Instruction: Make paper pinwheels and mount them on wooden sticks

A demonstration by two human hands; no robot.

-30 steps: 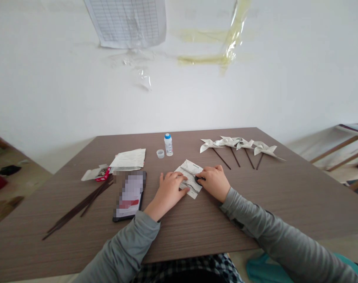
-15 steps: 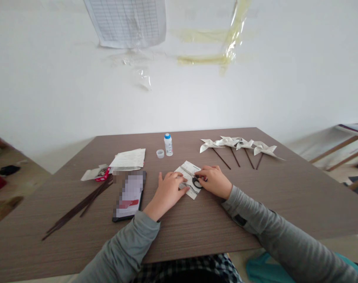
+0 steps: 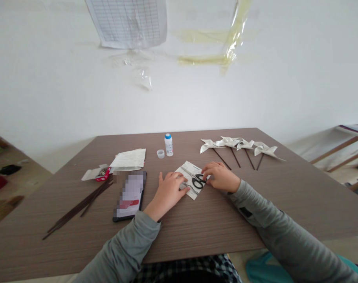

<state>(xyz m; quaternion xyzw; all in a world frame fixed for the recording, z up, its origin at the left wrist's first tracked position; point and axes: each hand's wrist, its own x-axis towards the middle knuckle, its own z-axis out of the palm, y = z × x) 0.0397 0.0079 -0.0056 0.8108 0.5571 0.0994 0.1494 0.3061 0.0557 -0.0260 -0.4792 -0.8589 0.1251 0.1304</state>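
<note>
A printed paper square [image 3: 189,171] lies on the brown table [image 3: 196,224] in front of me. Black-handled scissors [image 3: 196,180] rest on top of it, blades pointing to the far left. My left hand [image 3: 167,192] lies flat with fingers spread, pressing the paper's left edge. My right hand [image 3: 220,177] sits just right of the scissor handles, fingers curled, fingertips at the paper's right edge and holding nothing that I can see.
Several paper pinwheels on dark sticks [image 3: 240,146] lie at the far right. A glue bottle [image 3: 168,144] and its cap [image 3: 160,153] stand behind the paper. A phone [image 3: 129,194], folded papers [image 3: 128,159], a small box [image 3: 96,173] and loose dark sticks [image 3: 78,206] lie left.
My right hand has drawn back to the right off the scissors, so both black handles now show on the paper. My left hand has stayed pressed on the paper.
</note>
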